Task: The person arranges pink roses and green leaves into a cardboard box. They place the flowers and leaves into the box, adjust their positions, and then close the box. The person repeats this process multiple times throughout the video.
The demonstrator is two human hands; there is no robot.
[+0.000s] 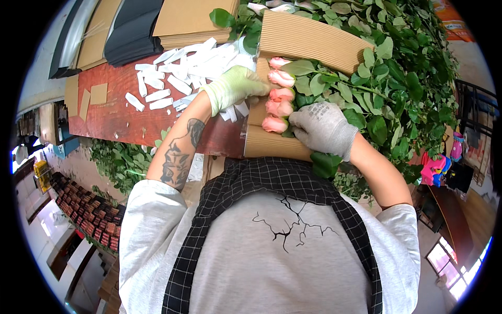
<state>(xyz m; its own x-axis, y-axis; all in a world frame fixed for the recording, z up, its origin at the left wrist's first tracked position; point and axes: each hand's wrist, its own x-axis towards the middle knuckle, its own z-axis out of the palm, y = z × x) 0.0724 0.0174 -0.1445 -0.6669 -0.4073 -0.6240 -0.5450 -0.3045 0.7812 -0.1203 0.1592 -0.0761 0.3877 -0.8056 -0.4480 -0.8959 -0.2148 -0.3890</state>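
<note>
Several pink roses (279, 109) lie in a column on a strip of corrugated cardboard (272, 143), heads to the left and leafy stems to the right. My left hand (234, 88), in a pale green glove, reaches to the left side of the heads. Its fingers are pressed together at the petals, and whatever is between them is hidden. My right hand (321, 126), in a grey glove, curls its fingers just behind the lowest rose heads, closed around a stem there. Another corrugated cardboard piece (314, 42) lies above the roses, over part of the foliage.
Many white paper-like sleeves (180, 83) are scattered on the red table (117, 120) to the left. Flat cardboard stacks (193, 21) and a dark stack (133, 31) stand behind them. A large heap of leafy stems (402, 68) covers the right side. More greenery (117, 162) is below left.
</note>
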